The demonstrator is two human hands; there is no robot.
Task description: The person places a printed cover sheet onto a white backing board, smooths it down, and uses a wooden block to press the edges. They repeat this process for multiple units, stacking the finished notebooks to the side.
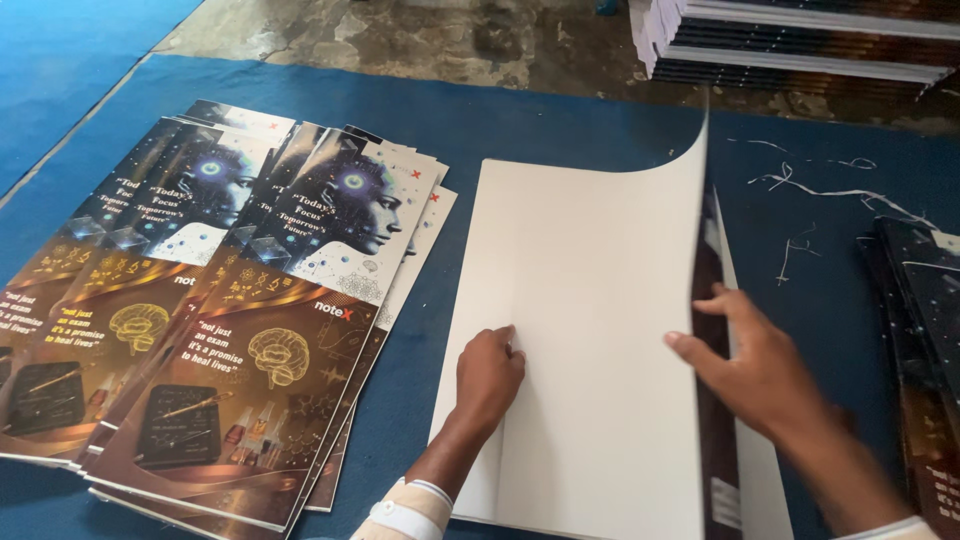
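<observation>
A large white sheet, the inside of a printed cover (590, 300), lies on the blue table cover (560, 120). Its right part stands up in a curve along a fold. My left hand (488, 375) presses fist-like on the flat left part of the sheet. My right hand (760, 365) is at the raised flap, fingers curled around its dark printed edge. A second white sheet edge shows just under it to the right.
Fanned piles of printed covers (230, 300) with a face and brain picture lie at the left. A dark pile (925, 330) sits at the right edge. Stacked books (800, 40) stand at the back right. Thin paper trimmings (810, 190) lie scattered near them.
</observation>
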